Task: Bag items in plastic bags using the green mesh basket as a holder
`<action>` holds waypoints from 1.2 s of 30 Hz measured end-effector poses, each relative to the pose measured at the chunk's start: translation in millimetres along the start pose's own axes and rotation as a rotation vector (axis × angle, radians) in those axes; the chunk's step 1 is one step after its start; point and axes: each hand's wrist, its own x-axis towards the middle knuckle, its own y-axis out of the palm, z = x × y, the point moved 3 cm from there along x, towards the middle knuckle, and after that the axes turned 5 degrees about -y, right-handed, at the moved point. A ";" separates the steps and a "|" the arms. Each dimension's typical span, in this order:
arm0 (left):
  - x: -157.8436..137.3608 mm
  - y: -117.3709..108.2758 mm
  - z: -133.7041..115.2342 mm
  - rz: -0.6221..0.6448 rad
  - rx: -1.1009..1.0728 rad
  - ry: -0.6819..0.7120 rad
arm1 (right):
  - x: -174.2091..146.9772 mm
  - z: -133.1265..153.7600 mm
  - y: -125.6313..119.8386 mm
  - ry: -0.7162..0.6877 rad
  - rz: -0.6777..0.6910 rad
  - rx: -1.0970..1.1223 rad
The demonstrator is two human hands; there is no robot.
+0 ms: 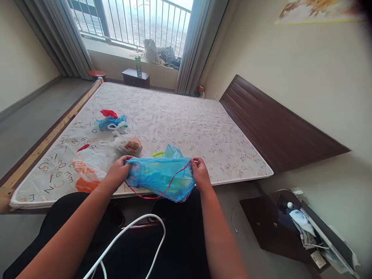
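A blue plastic bag (157,172) with a thin red drawstring is stretched sideways between my two hands, over the near edge of the mattress. My left hand (123,164) pinches its upper left corner, and my right hand (199,168) grips the upper right corner near the red string. Through the thin film some pale green shapes show, but I cannot make them out. Just behind the bag, a yellow-green rim (158,154) peeks out beside a crumpled light blue plastic piece (173,151). Left of my left hand lies a clear bag with orange print (132,146).
On the patterned mattress (180,116), a white and orange plastic bag (85,174) and a pile of blue bags (112,122) lie to the left. A white cable (139,219) loops over my lap. The headboard (279,128) and a dark nightstand (270,224) stand right.
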 end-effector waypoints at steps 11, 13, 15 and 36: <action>-13.1 5.9 -13.1 0.223 -0.091 -0.064 | -7.7 -17.8 -10.3 -0.046 0.320 -0.430; -23.7 6.2 -22.3 0.031 0.180 0.187 | -7.9 -14.8 -6.0 -0.034 0.267 -0.347; -48.1 20.3 -34.0 -0.092 0.370 0.487 | -10.0 -9.1 2.3 -0.038 0.227 -0.293; 5.4 8.8 -2.9 0.193 0.104 0.346 | -17.4 5.6 -3.8 -0.235 0.232 -0.755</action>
